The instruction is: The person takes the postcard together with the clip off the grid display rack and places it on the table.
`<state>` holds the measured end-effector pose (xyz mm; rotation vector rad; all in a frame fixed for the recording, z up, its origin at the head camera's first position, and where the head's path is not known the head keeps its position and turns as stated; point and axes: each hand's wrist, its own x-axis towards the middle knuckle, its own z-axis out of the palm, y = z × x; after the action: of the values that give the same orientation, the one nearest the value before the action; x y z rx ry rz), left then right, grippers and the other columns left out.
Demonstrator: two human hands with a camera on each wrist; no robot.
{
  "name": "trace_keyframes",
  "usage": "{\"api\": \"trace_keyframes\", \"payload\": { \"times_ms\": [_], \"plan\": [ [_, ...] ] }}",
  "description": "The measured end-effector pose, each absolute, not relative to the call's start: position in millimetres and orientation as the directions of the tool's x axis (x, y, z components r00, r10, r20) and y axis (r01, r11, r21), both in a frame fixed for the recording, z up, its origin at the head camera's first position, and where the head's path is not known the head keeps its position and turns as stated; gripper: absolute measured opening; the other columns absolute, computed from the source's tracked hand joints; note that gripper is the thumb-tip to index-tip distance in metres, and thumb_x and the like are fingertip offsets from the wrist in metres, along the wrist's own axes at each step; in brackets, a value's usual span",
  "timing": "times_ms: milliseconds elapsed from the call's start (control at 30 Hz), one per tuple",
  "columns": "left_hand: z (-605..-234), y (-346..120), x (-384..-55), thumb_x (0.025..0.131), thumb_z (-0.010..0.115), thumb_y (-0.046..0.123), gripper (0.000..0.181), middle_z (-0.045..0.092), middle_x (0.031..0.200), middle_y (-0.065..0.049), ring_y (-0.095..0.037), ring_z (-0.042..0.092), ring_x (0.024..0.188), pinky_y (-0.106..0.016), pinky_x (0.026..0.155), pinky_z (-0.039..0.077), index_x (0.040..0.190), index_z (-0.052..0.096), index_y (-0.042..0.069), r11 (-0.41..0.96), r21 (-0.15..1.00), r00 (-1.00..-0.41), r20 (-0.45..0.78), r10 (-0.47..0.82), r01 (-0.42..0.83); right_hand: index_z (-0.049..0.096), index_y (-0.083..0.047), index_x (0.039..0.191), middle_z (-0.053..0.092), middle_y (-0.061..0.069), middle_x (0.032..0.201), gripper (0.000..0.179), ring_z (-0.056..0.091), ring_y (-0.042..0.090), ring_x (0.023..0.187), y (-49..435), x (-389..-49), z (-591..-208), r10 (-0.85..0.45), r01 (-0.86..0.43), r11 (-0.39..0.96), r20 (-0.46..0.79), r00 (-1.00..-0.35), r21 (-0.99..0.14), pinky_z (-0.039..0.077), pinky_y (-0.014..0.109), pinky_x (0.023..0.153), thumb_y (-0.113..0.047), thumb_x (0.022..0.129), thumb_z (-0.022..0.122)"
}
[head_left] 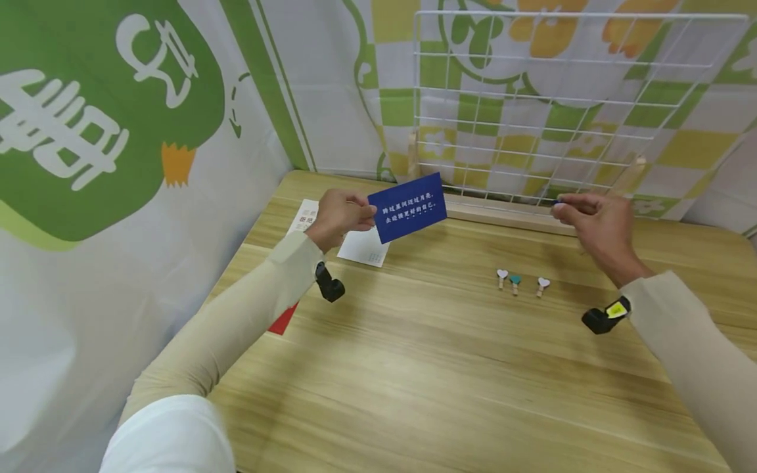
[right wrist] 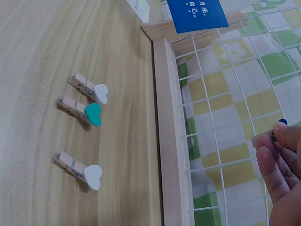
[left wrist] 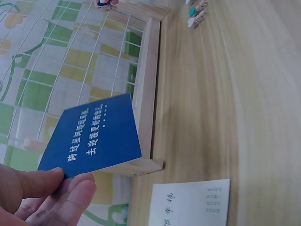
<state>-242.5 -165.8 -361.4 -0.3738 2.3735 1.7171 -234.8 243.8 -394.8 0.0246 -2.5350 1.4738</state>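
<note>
My left hand (head_left: 341,215) pinches a dark blue card (head_left: 409,226) with white writing by its left edge, thumb on the front. The card is held up, tilted, in front of the left part of a white wire grid (head_left: 503,121). At the grid's lower right, my right hand (head_left: 609,230) pinches a small wooden clothespin with a blue top (right wrist: 282,121); the fingers hide most of it. On the table below lie a white-heart clothespin (right wrist: 92,175), a teal-heart clothespin (right wrist: 93,114) and another white-heart clothespin (right wrist: 100,93).
The grid stands in a wooden base (head_left: 520,220) at the back of the wooden table (head_left: 449,368). A white card (head_left: 363,248) lies below my left hand, with another printed card (head_left: 300,217) beside it. A red piece (head_left: 284,320) shows from under my left forearm.
</note>
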Motion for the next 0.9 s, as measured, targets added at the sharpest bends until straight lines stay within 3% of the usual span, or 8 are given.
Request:
{"api": "trace_keyframes", "payload": {
  "times_ms": [367,500,667,900],
  "plan": [
    [-371.4,-199.1,-214.3,0.094,0.065,0.007,0.015,0.069,0.118,-0.021,-0.015,0.075,0.076,-0.032,0.081,0.061,0.104,0.061,-0.003,0.284,0.888,-0.932,-0.34,-0.122,-0.361,0.068,0.003,0.116,0.064,-0.037,0.072,0.039,0.065,-0.012,0.068,253.8,-223.9,-402.8,0.104,-0.076,0.486,0.144,-0.984,-0.87,0.049,0.01,0.053,-0.024,0.089,0.074],
    [-374.0,-212.4,-203.4,0.094,0.065,0.008,0.013,0.073,0.109,-0.016,-0.01,0.073,0.069,-0.029,0.077,0.061,0.102,0.06,-0.002,0.271,0.875,-0.916,-0.378,-0.134,-0.401,0.07,0.0,0.114,0.065,-0.036,0.072,0.036,0.065,-0.012,0.068,257.2,-220.9,-405.1,0.113,-0.055,0.498,0.127,-0.985,-0.865,0.048,0.012,0.051,-0.025,0.088,0.076],
    [-377.3,-226.5,-190.6,0.094,0.063,0.006,0.013,0.072,0.089,-0.011,-0.013,0.074,0.07,-0.031,0.08,0.061,0.101,0.056,-0.002,0.257,0.858,-0.896,-0.421,-0.145,-0.445,0.071,-0.001,0.111,0.065,-0.035,0.071,0.033,0.065,-0.012,0.067,262.1,-218.9,-408.8,0.111,-0.059,0.497,0.132,-0.985,-0.866,0.049,0.01,0.053,-0.023,0.087,0.076],
    [-381.2,-242.6,-169.5,0.096,0.061,0.008,0.018,0.072,0.094,-0.011,-0.011,0.074,0.071,-0.03,0.081,0.06,0.108,0.055,-0.003,0.3,0.827,-0.88,-0.448,-0.158,-0.476,0.069,0.003,0.113,0.067,-0.033,0.074,0.034,0.067,-0.009,0.069,271.3,-212.2,-416.6,0.085,-0.075,0.466,0.129,-0.988,-0.882,0.052,0.009,0.058,-0.019,0.088,0.075]
  ]
}}
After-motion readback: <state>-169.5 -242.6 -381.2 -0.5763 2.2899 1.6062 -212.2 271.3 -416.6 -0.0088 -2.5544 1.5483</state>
